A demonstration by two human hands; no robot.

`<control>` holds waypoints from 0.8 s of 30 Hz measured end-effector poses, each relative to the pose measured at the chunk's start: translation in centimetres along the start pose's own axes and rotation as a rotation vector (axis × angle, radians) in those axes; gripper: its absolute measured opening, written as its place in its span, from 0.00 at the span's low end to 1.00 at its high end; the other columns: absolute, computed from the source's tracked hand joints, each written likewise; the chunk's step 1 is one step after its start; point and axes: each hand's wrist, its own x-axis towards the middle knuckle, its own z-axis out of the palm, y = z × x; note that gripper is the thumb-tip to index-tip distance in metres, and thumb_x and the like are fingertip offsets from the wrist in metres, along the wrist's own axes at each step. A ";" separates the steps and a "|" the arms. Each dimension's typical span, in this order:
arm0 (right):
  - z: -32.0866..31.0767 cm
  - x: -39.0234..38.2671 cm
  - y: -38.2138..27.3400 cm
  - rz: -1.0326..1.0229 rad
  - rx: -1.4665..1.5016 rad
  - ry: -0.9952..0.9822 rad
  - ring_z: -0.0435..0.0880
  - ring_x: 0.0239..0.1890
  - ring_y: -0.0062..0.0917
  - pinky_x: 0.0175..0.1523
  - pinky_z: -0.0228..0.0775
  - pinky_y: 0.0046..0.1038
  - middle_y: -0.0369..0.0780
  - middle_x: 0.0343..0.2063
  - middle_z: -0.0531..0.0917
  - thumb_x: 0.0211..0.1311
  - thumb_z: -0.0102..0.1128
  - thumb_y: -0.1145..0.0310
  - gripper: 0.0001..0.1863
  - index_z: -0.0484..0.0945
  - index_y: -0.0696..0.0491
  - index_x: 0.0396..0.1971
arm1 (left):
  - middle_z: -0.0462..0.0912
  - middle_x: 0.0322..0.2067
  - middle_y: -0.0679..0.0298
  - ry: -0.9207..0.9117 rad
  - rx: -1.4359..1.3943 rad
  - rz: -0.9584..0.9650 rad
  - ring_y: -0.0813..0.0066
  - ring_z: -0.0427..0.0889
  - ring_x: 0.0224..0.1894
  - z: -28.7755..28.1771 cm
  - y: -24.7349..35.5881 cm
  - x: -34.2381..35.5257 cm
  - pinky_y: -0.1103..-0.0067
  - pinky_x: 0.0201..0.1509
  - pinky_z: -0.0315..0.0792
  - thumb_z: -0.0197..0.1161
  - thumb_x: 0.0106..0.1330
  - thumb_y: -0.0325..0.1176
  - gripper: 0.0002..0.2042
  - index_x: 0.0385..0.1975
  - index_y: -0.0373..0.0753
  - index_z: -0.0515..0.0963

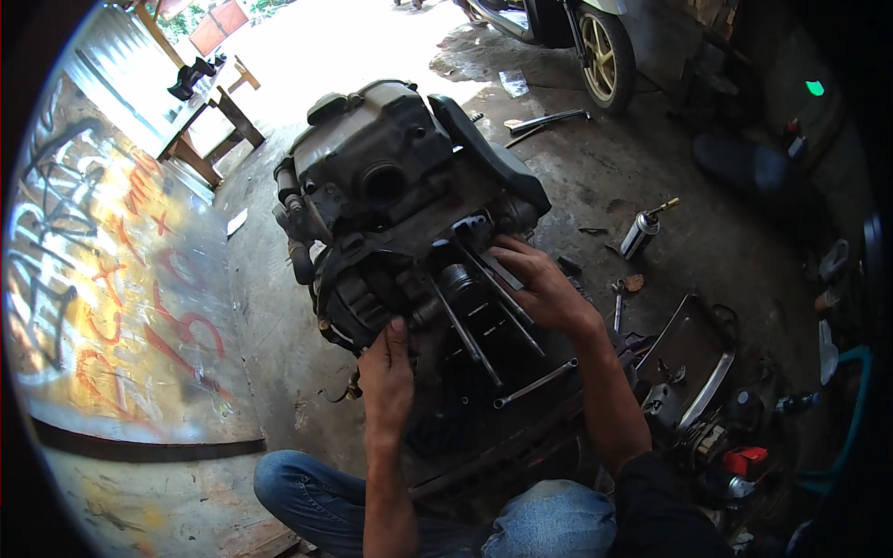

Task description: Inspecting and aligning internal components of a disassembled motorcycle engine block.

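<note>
A greasy small motor engine (400,177) stands before me, its cylinder end toward me. Long bare metal studs (458,325) stick out of it around a dark, shiny piston (458,277). My left hand (386,367) is curled on the near left edge of the engine, by the round finned housing (372,293), thumb up and fingertips partly hidden. At the right of the studs, my right hand (539,284) closes against the engine's side. A flat grey strip (503,270) shows between its fingers and thumb; whether it is loose cannot be made out.
A combination wrench (535,383) lies below the studs. To the right are a spray can (640,234), another wrench (619,305) and a metal tray (684,358) amid parts. A motorbike wheel (606,58) stands behind, a wooden bench (209,130) far left, a painted panel (130,270) left.
</note>
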 end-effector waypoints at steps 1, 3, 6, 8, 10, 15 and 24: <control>0.0 0.0 -0.1 -0.003 0.001 0.001 0.77 0.56 0.49 0.60 0.69 0.40 0.54 0.53 0.77 0.62 0.62 0.69 0.20 0.76 0.62 0.52 | 0.77 0.27 0.63 0.020 -0.021 0.071 0.77 0.74 0.31 0.1 0.0 -0.3 0.75 0.36 0.69 0.51 0.77 0.46 0.18 0.41 0.34 0.75; 0.1 0.0 -0.1 0.019 0.002 -0.001 0.78 0.55 0.49 0.60 0.70 0.40 0.54 0.51 0.78 0.62 0.62 0.69 0.19 0.77 0.62 0.51 | 0.77 0.27 0.63 0.041 -0.041 0.143 0.77 0.73 0.31 0.9 0.4 -0.7 0.76 0.36 0.69 0.51 0.77 0.46 0.18 0.40 0.34 0.75; 0.2 0.1 0.0 -0.006 0.000 0.003 0.78 0.55 0.49 0.60 0.70 0.41 0.54 0.52 0.78 0.63 0.61 0.68 0.19 0.78 0.63 0.50 | 0.79 0.29 0.63 0.217 -0.271 0.372 0.79 0.72 0.31 1.6 1.3 -1.2 0.76 0.37 0.69 0.51 0.77 0.47 0.19 0.40 0.34 0.76; 0.5 -0.2 0.5 0.002 -0.021 0.028 0.77 0.56 0.50 0.60 0.69 0.40 0.55 0.52 0.78 0.63 0.61 0.68 0.19 0.78 0.63 0.51 | 0.78 0.29 0.64 0.179 -0.221 0.218 0.82 0.70 0.31 1.4 1.9 -1.4 0.79 0.36 0.67 0.52 0.77 0.46 0.18 0.40 0.35 0.77; 0.5 -0.1 0.3 0.007 -0.038 0.051 0.77 0.57 0.50 0.61 0.69 0.40 0.55 0.53 0.77 0.63 0.61 0.68 0.19 0.77 0.63 0.51 | 0.77 0.30 0.65 0.089 -0.273 0.142 0.82 0.74 0.33 0.1 -0.2 -0.1 0.80 0.36 0.72 0.52 0.77 0.46 0.17 0.39 0.36 0.75; 0.1 -0.3 0.4 0.023 -0.016 0.015 0.73 0.62 0.50 0.65 0.66 0.40 0.56 0.58 0.75 0.62 0.61 0.70 0.20 0.77 0.62 0.53 | 0.78 0.31 0.66 -0.019 -0.089 0.034 0.80 0.79 0.35 -0.2 -0.9 0.5 0.80 0.38 0.76 0.53 0.77 0.46 0.16 0.37 0.37 0.73; 0.0 0.1 0.1 -0.136 0.017 0.072 0.78 0.50 0.46 0.55 0.71 0.40 0.49 0.46 0.77 0.62 0.60 0.72 0.13 0.77 0.61 0.46 | 0.74 0.31 0.66 0.125 -0.241 0.306 0.83 0.72 0.33 0.9 1.4 -0.8 0.83 0.33 0.67 0.53 0.77 0.41 0.13 0.44 0.35 0.73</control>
